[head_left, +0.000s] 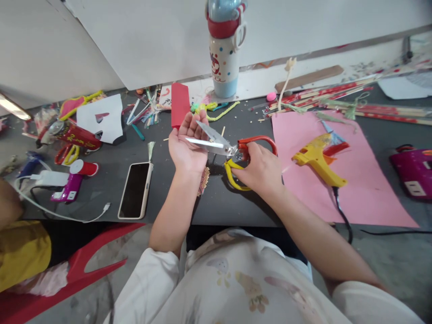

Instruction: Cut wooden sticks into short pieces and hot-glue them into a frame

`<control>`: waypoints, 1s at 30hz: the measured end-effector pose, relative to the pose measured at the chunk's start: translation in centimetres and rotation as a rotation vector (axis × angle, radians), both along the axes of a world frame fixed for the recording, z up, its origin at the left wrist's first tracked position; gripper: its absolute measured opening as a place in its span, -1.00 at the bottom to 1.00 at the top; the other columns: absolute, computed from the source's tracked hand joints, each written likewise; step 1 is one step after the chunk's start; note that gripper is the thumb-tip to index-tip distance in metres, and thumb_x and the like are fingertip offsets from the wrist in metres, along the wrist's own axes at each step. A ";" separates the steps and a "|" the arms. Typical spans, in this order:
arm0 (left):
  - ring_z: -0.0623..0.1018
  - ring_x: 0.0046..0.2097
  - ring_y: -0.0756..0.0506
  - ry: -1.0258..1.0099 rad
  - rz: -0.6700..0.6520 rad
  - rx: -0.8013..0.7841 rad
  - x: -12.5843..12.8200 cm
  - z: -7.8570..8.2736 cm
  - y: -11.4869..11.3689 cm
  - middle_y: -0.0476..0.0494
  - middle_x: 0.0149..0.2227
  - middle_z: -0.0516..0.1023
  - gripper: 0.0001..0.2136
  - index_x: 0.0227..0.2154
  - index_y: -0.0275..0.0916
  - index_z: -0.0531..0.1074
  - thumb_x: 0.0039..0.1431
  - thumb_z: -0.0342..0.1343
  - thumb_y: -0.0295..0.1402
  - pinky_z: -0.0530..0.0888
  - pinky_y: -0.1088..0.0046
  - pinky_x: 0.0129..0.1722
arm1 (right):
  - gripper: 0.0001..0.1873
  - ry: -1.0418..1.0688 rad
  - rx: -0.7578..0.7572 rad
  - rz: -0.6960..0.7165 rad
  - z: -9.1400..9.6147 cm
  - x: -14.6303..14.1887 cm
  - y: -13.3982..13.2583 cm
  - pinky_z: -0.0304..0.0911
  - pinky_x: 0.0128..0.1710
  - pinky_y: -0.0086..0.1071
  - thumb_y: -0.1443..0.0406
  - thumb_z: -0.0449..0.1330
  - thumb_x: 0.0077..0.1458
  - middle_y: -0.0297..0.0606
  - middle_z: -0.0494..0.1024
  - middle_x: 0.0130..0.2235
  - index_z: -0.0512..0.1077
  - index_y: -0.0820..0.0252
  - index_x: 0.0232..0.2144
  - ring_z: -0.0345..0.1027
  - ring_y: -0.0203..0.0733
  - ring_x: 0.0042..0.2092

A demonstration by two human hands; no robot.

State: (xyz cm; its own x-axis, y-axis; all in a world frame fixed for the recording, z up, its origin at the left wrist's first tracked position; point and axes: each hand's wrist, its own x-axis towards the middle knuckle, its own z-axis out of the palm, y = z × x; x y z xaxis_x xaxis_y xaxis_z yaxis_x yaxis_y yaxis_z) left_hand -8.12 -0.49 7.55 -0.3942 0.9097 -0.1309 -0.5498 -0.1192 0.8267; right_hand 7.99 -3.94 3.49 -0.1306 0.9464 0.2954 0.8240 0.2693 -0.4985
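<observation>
My right hand [261,173] is wrapped round the handles of a pair of scissors [221,145], one loop orange and the other yellow. The blades are spread apart and point left. Beneath and behind them, my left hand [189,146] lies palm up, fingers loosely spread, with the blade ends over its palm and fingers. Whether the blades touch the skin, I cannot tell. A pale streak along the lower blade may be glare or a thin white piece. Partly hidden by my left forearm is a brown, rough-edged thing [203,181].
Left on the grey table are a phone [135,190], red can [79,135], thread spool [84,167] and charging cable [67,217]. A bottle [224,54] stands behind. A yellow glue gun [319,159] lies on pink paper [364,189]. Another person's yellow clothing [25,252] shows left.
</observation>
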 end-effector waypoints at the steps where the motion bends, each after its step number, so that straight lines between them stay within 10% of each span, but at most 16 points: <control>1: 0.55 -0.05 -0.05 0.005 -0.012 0.002 -0.1 0.1 0.0 -0.16 -0.29 0.55 -0.62 -0.37 -0.22 0.39 0.29 -0.34 -0.28 0.48 0.41 -0.02 | -0.68 0.043 -0.039 -0.008 0.1 0.1 0.1 0.13 -0.41 -0.31 0.13 0.24 -0.18 -0.23 0.51 -0.41 0.29 0.15 -0.38 0.37 -0.10 -0.37; 6: 0.58 -0.10 -0.07 0.088 -0.110 0.045 0.1 0.0 0.1 -0.16 -0.32 0.57 -0.62 -0.37 -0.24 0.45 0.28 -0.25 -0.22 0.48 0.40 -0.05 | -0.70 0.224 -0.150 -0.053 0.3 0.6 0.6 0.11 -0.47 -0.34 0.16 0.25 -0.20 -0.33 0.48 -0.49 0.24 0.13 -0.44 0.30 -0.21 -0.49; 13: 0.53 -0.29 0.00 0.712 -0.151 0.173 1.6 -1.2 -0.8 0.00 -0.43 0.54 -0.91 -0.44 -0.20 0.52 0.11 0.11 -0.42 0.44 0.50 -0.20 | -0.68 0.256 -0.166 -0.049 0.3 1.0 0.9 0.08 -0.49 -0.35 0.14 0.26 -0.21 -0.35 0.45 -0.51 0.23 0.13 -0.46 0.27 -0.22 -0.51; 30: 0.41 -0.28 -0.05 1.342 -0.106 0.388 0.2 -0.9 -0.9 -0.06 -0.40 0.43 -0.87 -0.50 -0.18 0.44 0.12 0.06 -0.45 0.35 0.43 -0.19 | -0.68 0.381 -0.332 0.103 0.8 1.6 0.7 0.09 -0.50 -0.42 0.08 0.25 -0.17 -0.41 0.42 -0.51 0.31 0.16 -0.42 0.23 -0.33 -0.53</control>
